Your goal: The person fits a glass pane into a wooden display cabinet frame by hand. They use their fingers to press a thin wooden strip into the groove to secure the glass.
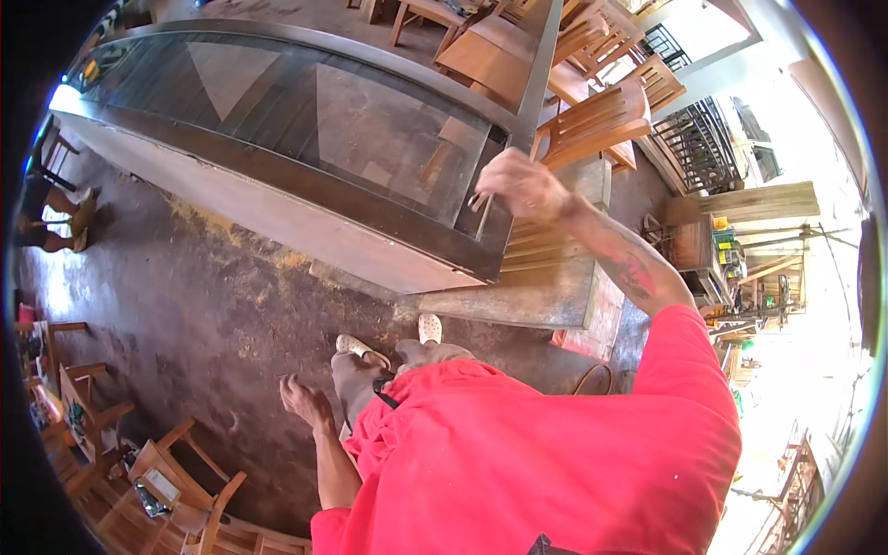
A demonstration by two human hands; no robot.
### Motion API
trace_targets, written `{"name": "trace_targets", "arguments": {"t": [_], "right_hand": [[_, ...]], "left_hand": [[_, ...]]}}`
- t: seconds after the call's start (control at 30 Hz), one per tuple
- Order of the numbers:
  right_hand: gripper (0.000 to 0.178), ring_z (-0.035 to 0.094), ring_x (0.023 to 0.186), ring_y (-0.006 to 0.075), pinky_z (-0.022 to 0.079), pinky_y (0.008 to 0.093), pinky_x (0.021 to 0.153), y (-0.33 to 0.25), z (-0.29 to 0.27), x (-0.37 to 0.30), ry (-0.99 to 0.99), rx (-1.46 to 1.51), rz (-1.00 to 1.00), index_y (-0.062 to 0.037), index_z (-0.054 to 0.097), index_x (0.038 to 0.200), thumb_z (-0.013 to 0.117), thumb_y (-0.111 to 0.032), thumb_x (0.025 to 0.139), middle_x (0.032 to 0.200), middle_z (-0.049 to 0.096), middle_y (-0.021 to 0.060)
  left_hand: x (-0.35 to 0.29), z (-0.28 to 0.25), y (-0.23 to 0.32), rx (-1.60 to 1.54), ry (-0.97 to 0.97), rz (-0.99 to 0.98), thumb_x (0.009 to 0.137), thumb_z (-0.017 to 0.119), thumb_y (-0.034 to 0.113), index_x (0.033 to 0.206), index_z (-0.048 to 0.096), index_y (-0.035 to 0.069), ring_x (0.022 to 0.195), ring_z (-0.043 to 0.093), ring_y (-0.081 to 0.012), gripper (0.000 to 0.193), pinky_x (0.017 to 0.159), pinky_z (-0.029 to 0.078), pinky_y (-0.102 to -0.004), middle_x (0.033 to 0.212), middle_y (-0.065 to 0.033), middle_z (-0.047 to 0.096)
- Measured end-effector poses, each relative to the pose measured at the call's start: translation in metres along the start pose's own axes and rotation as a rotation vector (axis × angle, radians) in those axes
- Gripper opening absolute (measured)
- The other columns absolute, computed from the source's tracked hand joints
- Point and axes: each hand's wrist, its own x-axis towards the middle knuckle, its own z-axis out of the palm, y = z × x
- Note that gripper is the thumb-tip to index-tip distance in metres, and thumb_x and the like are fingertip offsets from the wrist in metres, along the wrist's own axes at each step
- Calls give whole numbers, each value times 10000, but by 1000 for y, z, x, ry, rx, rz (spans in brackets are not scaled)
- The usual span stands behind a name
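Observation:
Over the near right corner of a long dark-framed cabinet (277, 171) is my right hand (520, 183). Its fingers are closed around a thin stick-like thing (476, 200); its kind is hard to make out. Just below that hand is a narrow slot (486, 220) in the dark frame. The cabinet has glass panes on its top face and a pale side panel (277, 215). My left hand (303, 402) hangs low over the floor at my left side, away from the cabinet, its fingers loosely bent and apart with nothing seen in them.
A pale board-like bench (546, 301) stands beside the cabinet's right end. Wooden chairs (601, 120) are stacked behind it, and more wooden chairs (176, 481) stand at the lower left. Sawdust lies on the dark floor (231, 324). A cluttered bench (712, 254) is farther right.

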Motion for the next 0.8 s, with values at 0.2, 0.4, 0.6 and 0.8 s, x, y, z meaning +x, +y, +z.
{"name": "trace_targets", "arguments": {"t": [0.2, 0.4, 0.6, 0.8], "right_hand": [[191, 683, 892, 205, 567, 331, 776, -1, -54, -18, 383, -348, 359, -3, 666, 1095, 627, 49, 916, 987, 699, 88], [229, 599, 636, 106, 515, 261, 576, -22, -71, -109, 952, -125, 1090, 6, 645, 1072, 530, -191, 1092, 852, 656, 45], [242, 481, 550, 67, 380, 244, 435, -42, -41, -165, 1422, 159, 1348, -48, 645, 1111, 521, -256, 1095, 800, 611, 16], [325, 459, 593, 62, 364, 235, 497, -46, -23, -142, 1142, -169, 1495, -45, 655, 1134, 483, -319, 1106, 815, 603, 8]], "left_hand": [[14, -7, -7, 21, 59, 6, 921, 573, 68, 1267, 609, 13, 1361, 483, -392, 351, 1142, 344, -513, 1414, -234, 546], [-30, 8, -67, 102, -430, -248, 905, 619, 137, 1168, 644, 6, 1236, 570, -451, 295, 976, 480, -551, 1349, -260, 574], [-69, 48, -179, -41, -722, -153, 892, 632, 159, 942, 677, -26, 950, 688, -458, 197, 778, 541, -524, 927, -271, 706], [-10, 27, -129, -212, -598, -235, 916, 605, 129, 1035, 691, -31, 847, 722, -392, 217, 741, 553, -456, 873, -262, 716]]}}
